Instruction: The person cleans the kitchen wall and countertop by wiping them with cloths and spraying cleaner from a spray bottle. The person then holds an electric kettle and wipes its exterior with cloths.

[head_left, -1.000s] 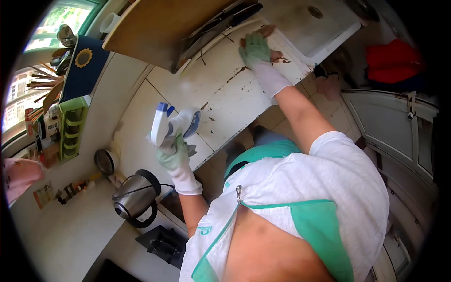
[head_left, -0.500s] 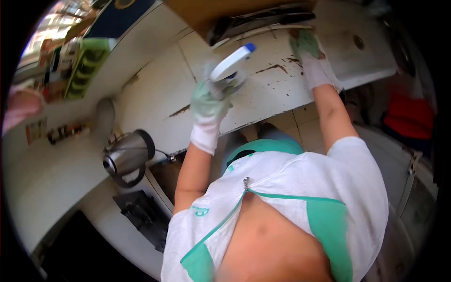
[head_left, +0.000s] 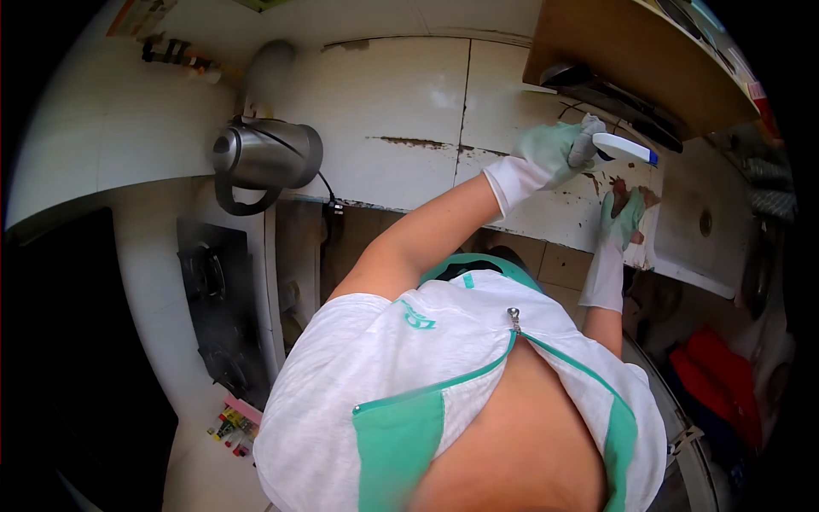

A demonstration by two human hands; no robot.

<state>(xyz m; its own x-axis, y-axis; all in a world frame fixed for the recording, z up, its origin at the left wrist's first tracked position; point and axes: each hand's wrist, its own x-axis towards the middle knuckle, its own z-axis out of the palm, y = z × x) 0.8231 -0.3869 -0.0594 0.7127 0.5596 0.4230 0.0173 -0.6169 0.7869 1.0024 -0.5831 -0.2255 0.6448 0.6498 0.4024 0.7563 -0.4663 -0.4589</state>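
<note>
2 hands, both in green-and-white gloves. L hand (head_left: 554,155) is closed round 1 spray bottle (head_left: 625,148). Its white top w/ blue tip pokes out of the fist, on the sink side; most of the rest is hidden. Can't tell if it touches the counter (head_left: 384,102).

R hand (head_left: 623,220) lies on 1 brown rag (head_left: 630,189) at the counter end, nr the sink (head_left: 695,247). Can't tell if those fingers pinch the rag or just press it. The spray bottle is just past the R hand, btw it and 1 big wood board (head_left: 636,60).

Also: 1 steel kettle (head_left: 269,154) w/ 1 black cord, 1 black stove (head_left: 213,299) w/ 2 burners, 1 red cloth (head_left: 712,384) on the R side. The sink has 1 round drain.

Writing: small green mark on the white shirt (head_left: 358,350), too small to read. Small packs (head_left: 230,431) by the stove have labels, can't read those either. No. of packs: can't tell.
</note>
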